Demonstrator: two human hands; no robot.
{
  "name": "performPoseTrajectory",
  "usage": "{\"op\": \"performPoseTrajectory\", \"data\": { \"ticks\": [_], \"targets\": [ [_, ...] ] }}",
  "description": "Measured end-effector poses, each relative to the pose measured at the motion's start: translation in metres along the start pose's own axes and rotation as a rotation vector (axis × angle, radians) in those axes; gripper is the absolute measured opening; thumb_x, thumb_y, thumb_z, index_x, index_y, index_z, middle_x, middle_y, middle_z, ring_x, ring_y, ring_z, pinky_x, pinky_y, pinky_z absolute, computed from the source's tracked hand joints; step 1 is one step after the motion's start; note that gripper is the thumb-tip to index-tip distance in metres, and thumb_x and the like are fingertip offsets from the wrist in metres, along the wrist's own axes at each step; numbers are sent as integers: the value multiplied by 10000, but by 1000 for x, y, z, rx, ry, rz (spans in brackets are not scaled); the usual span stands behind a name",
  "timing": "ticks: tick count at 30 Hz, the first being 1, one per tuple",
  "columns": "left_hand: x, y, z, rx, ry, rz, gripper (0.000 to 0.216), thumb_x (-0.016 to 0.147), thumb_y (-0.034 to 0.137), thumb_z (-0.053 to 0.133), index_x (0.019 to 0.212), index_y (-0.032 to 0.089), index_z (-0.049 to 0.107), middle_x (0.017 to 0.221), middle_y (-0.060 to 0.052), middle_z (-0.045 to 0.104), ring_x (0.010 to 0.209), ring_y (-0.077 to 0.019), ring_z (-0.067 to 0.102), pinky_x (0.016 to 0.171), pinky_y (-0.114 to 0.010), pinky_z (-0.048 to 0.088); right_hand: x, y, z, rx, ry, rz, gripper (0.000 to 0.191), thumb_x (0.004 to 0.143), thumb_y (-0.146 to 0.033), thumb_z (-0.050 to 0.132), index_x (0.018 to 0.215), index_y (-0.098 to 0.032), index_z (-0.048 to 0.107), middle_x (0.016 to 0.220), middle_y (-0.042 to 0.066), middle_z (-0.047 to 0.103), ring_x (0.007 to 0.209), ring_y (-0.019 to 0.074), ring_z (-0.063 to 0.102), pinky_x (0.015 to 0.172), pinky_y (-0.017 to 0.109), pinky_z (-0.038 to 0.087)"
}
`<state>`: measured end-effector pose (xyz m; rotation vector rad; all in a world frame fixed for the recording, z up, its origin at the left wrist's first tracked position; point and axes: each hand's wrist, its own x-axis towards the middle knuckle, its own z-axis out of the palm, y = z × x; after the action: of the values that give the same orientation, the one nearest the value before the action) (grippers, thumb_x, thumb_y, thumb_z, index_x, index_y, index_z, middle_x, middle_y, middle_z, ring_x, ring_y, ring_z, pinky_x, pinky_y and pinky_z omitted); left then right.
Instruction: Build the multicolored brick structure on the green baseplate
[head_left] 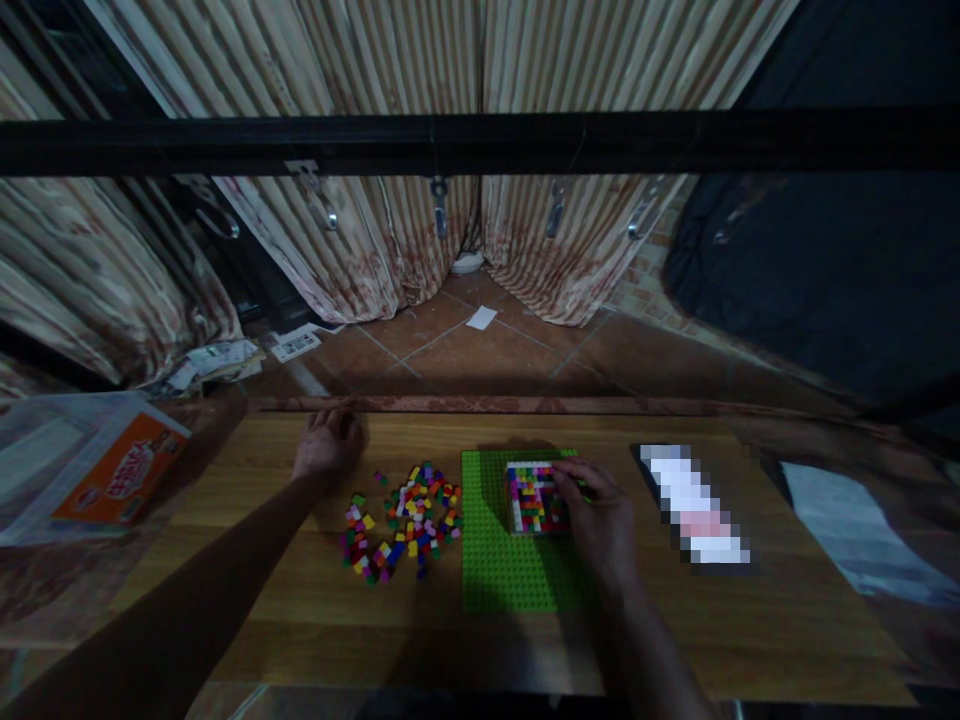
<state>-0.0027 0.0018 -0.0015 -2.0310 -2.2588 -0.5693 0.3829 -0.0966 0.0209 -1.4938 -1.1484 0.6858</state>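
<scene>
A green baseplate (502, 565) lies on the wooden table (300, 620). On its far right part sits a square block of small multicoloured bricks (531, 496). My right hand (604, 520) rests against the block's right side, fingers curled over its far edge. A loose pile of small coloured bricks (405, 520) is spread to the left of the plate. My left hand (328, 447) lies near the table's far edge, beyond the pile, fingers curled, and I cannot see anything in it.
A dark flat object with a blurred patch (694, 505) lies right of the plate. A sheet of paper (847, 530) is at the far right. A clear plastic box with an orange package (112, 470) stands at the left. Curtains hang behind a black bar.
</scene>
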Motion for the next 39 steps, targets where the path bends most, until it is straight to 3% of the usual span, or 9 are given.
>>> {"op": "performPoseTrajectory", "data": {
  "ticks": [5, 8, 19, 26, 39],
  "targets": [
    [0, 2, -2, 8, -13, 13, 450, 857, 416, 371, 1141, 148, 594, 1198, -138, 593, 1173, -295, 486, 1043, -424, 385, 3, -2, 4, 203, -8, 256, 325, 705, -411, 725, 951, -200, 732, 965, 69, 720, 864, 232, 663, 728, 379, 539],
    [1, 3, -3, 21, -19, 7, 439, 859, 422, 367, 1121, 159, 601, 1187, -129, 598, 1165, -297, 489, 1035, -426, 389, 3, -7, 6, 299, 8, 321, 371, 656, -390, 766, 970, -197, 725, 921, 52, 734, 796, 215, 672, 675, 345, 541],
    [1, 1, -2, 19, -23, 9, 456, 861, 419, 370, 1158, 148, 585, 1212, -134, 586, 1189, -291, 474, 1047, -419, 379, 2, -3, 10, 470, 39, 362, 374, 633, -357, 766, 979, -224, 724, 952, 28, 723, 798, 178, 654, 693, 306, 518],
    [1, -2, 1, 29, -2, 28, 459, 864, 416, 368, 1158, 146, 595, 1210, -131, 593, 1178, -291, 482, 1038, -413, 385, 6, -4, 13, 468, 21, 414, 375, 597, -361, 775, 941, -222, 728, 884, 3, 716, 702, 146, 625, 640, 271, 497],
    [2, -5, 3, 7, 17, 45, 426, 857, 390, 397, 1165, 164, 586, 1207, -120, 595, 1174, -288, 495, 1036, -416, 386, 6, -3, 11, 353, -20, 378, 411, 638, -437, 746, 966, -190, 722, 875, 40, 723, 697, 179, 638, 634, 303, 508]
  ]
}}
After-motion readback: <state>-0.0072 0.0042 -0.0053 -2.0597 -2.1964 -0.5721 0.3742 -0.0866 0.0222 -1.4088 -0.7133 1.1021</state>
